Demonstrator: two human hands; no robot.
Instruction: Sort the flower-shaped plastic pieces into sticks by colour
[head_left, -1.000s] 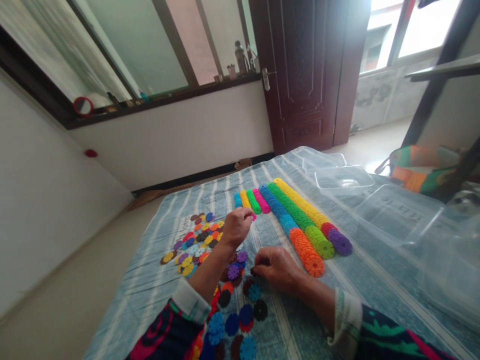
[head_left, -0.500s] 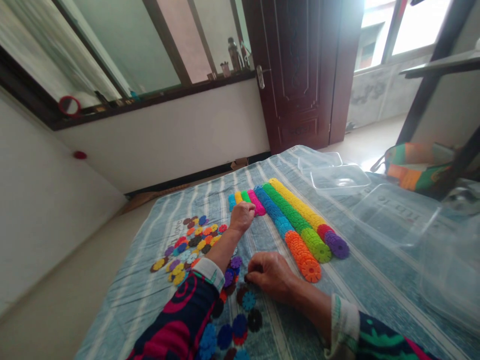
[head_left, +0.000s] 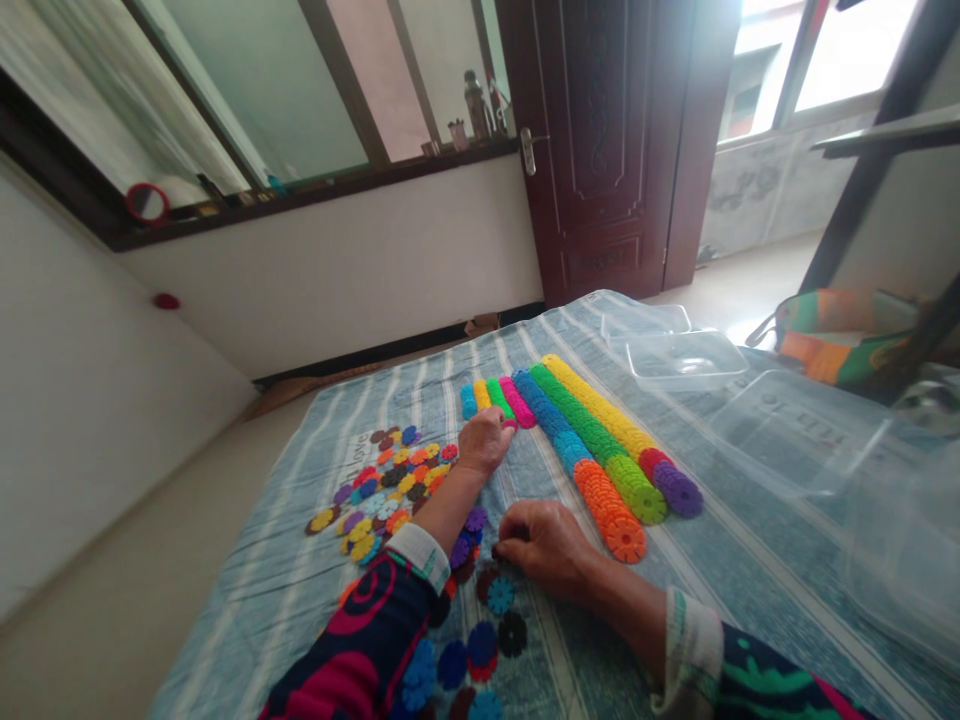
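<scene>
My left hand [head_left: 484, 442] is closed just in front of a short pink row of snowflake discs [head_left: 519, 400], a pink disc [head_left: 511, 425] showing at its fingertips. Short green [head_left: 499, 400], yellow [head_left: 481, 394] and blue [head_left: 468, 401] rows lie beside the pink one. My right hand [head_left: 546, 545] rests low over the cloth, thumb and fingers pinched at a small dark piece that I cannot make out clearly. Loose discs of many colours [head_left: 405, 480] spread to the left of my left forearm. More of them, including a black disc [head_left: 513, 634], lie between my arms.
Long overlapping rows run on the right: blue to orange [head_left: 607, 505], green [head_left: 585, 430] and yellow [head_left: 592, 400], the last ending in purple [head_left: 677, 488]. Clear plastic boxes [head_left: 686, 360] and a clear lid [head_left: 802, 430] stand further right on the striped bedcover [head_left: 277, 560].
My left hand has drawn back slightly from the end of the pink row, and a pink disc now shows at its fingertips. My right hand stays nearly in place; the view has shifted a little.
</scene>
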